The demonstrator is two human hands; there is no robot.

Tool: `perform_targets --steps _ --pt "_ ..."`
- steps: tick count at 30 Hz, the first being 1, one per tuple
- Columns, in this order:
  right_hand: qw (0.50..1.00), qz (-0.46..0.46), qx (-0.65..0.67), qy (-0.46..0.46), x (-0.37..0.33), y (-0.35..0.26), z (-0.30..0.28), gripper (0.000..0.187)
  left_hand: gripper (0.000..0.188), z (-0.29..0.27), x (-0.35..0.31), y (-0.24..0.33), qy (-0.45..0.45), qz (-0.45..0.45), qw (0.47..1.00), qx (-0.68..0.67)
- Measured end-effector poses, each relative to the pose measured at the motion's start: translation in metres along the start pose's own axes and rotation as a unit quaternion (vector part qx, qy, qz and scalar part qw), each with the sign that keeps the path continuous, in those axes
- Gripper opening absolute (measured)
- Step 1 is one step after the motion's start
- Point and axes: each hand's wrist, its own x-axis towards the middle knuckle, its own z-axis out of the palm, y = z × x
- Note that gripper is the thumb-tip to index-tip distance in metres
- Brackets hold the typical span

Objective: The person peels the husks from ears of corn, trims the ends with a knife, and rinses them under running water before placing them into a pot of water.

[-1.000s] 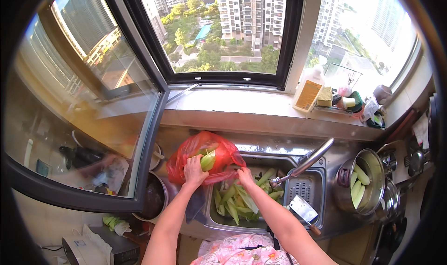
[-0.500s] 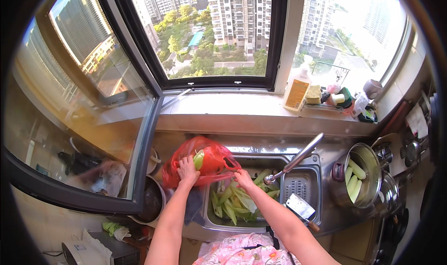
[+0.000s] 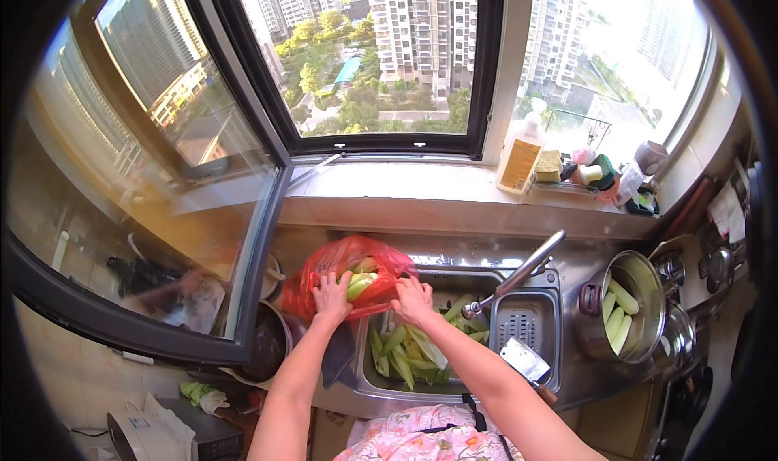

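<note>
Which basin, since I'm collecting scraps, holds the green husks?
The larger left basin: green husks lie in it, while the smaller right basin shows a slotted bottom.

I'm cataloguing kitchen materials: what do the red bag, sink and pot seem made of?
Red bag: thin, glossy plastic, probably; it's translucent and crinkled. Sink: likely stainless steel, softly shiny, from its grey sheen. Pot: apparently polished metal, given bright reflections.

Can't see sink (image 3: 478,279) btm under green husks (image 3: 405,357); can't ID all contents of red bag (image 3: 304,295) thru plastic & behind L hand (image 3: 331,299). Lose forearms (image 3: 279,404) past btm edge, part of round pot (image 3: 271,343) behind window frame (image 3: 203,348).
</note>
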Motion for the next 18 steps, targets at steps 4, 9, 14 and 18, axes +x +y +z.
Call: perform_targets --steps 4,9,14,18 --pt "0.990 0.071 0.119 0.011 -0.006 0.020 0.022 0.051 0.078 0.006 0.007 -0.007 0.058 -0.031 0.991 -0.119" --pt "0.977 0.003 0.212 0.032 -0.023 0.012 0.009 0.047 0.080 -0.027 0.005 0.010 0.166 0.004 0.959 -0.231" --pt "0.764 0.112 0.636 -0.015 -0.055 -0.020 -0.055 0.047 0.066 -0.093 -0.031 0.054 0.239 0.125 0.886 -0.378" --pt "0.455 0.130 0.858 -0.199 -0.080 -0.005 -0.076 0.073 0.066 -0.101 -0.062 0.090 0.225 0.250 0.863 -0.378"
